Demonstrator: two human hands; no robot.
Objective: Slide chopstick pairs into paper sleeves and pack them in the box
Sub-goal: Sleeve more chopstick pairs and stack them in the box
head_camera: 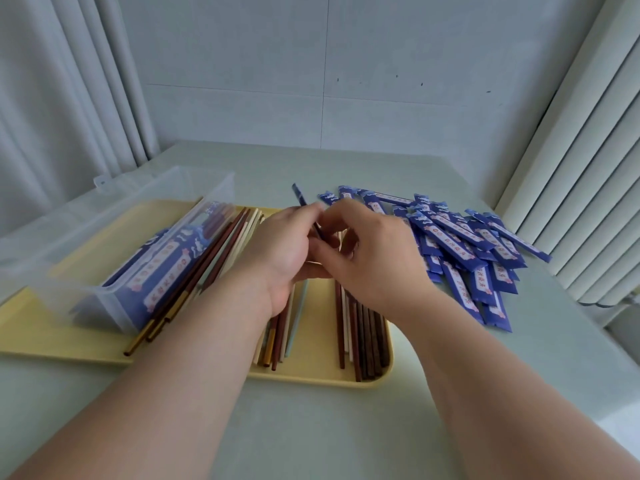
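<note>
Sleeve (300, 196) pinched by left hand (277, 254) and right hand (370, 261), together above tray (315, 327). Sleeving judged underway; next, seat pair fully, transfer to box (152, 183).

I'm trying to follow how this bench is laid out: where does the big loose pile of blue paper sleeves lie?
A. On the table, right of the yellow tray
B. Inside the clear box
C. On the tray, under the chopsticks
A: the pile of blue sleeves lies on the table, just right of the yellow tray, while the clear box stands on the tray's left part.
</note>
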